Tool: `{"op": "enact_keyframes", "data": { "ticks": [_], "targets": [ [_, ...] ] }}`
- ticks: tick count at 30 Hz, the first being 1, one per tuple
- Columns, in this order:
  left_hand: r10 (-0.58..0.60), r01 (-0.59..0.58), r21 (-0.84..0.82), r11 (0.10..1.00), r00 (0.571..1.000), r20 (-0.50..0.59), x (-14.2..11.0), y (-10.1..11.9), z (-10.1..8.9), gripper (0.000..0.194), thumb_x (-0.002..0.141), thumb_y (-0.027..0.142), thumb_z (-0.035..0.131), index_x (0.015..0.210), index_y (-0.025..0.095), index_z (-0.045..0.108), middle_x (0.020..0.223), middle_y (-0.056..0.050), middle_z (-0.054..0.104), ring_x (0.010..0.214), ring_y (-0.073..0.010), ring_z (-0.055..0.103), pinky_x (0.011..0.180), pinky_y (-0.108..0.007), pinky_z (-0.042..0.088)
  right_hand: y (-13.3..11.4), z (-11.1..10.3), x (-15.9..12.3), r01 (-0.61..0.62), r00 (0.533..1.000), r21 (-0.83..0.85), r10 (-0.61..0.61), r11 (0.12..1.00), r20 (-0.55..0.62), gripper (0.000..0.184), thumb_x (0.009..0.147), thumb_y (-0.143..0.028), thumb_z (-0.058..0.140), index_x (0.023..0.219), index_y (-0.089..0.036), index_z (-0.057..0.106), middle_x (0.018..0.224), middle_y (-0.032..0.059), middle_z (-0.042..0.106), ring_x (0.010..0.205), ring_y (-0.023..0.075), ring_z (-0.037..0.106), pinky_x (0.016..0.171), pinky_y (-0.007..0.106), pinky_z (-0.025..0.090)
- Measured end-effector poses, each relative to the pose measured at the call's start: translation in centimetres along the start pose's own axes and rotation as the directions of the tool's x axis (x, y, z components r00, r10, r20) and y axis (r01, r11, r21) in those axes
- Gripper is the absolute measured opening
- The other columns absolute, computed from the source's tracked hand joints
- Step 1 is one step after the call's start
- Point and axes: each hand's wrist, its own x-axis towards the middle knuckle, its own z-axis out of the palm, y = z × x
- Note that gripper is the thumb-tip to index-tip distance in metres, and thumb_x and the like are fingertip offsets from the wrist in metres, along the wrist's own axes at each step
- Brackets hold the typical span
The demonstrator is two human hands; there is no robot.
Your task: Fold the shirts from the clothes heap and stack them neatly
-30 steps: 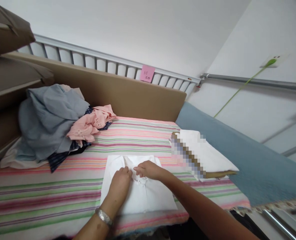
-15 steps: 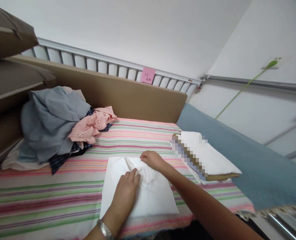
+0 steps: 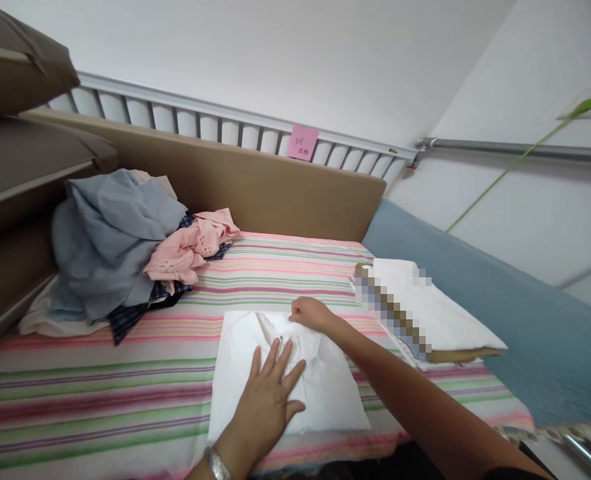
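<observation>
A folded white shirt (image 3: pixel 332 393) lies on the striped cloth before me, its collar part at the far side. My left hand (image 3: pixel 265 400) rests on it palm down, fingers spread, with a silver bracelet at the wrist. At the shirt's far edge my right hand (image 3: pixel 312 315) is closed, its fingertips pinching the fabric by the collar. The right palm and part of the grip are hidden from view.
A heap of grey-blue clothes (image 3: pixel 110 233) and a pink garment (image 3: pixel 190 250) sits at the left beside brown padded boards (image 3: pixel 40 160). Folded garments (image 3: pixel 430 313) are stacked at the right. A pink note (image 3: pixel 302 143) hangs on the rail behind the striped cloth (image 3: pixel 100 393).
My left hand has gone from bent fingers gathered on the fabric to lying flat and spread. My right hand stays at the far edge, curled tighter. The view has shifted slightly.
</observation>
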Motion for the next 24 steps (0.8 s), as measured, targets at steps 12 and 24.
{"op": "enact_keyframes", "data": {
  "ticks": [12,24],
  "targets": [
    [0.019,-0.02,-0.017,1.0,0.997,-0.08,0.3,-0.2,-0.2,0.058,0.086,0.038,0.051,0.139,0.032,0.027,0.15,-0.005,0.021,0.137,-0.0306,0.016,0.103,-0.061,0.027,-3.4,1.6,2.5,0.12,0.993,0.121,-0.122,0.985,0.002,0.014,0.067,-0.026,0.067,0.081,-0.021,0.069,0.087,0.0013,0.066,0.079,0.015,0.057,0.064,0.023,0.038],
    [-0.673,0.564,-0.382,0.732,0.686,-0.278,5.5,-8.4,-2.2,0.033,0.08,0.036,0.05,0.1,0.012,0.061,0.097,-0.012,0.064,0.097,-0.028,0.054,0.088,-0.042,0.042,-2.0,1.9,1.9,0.115,0.993,0.155,-0.108,0.981,-0.056,0.018,0.069,-0.026,0.067,0.087,-0.023,0.066,0.092,0.0005,0.066,0.086,0.0158,0.057,0.07,0.024,0.038]
  ]
}}
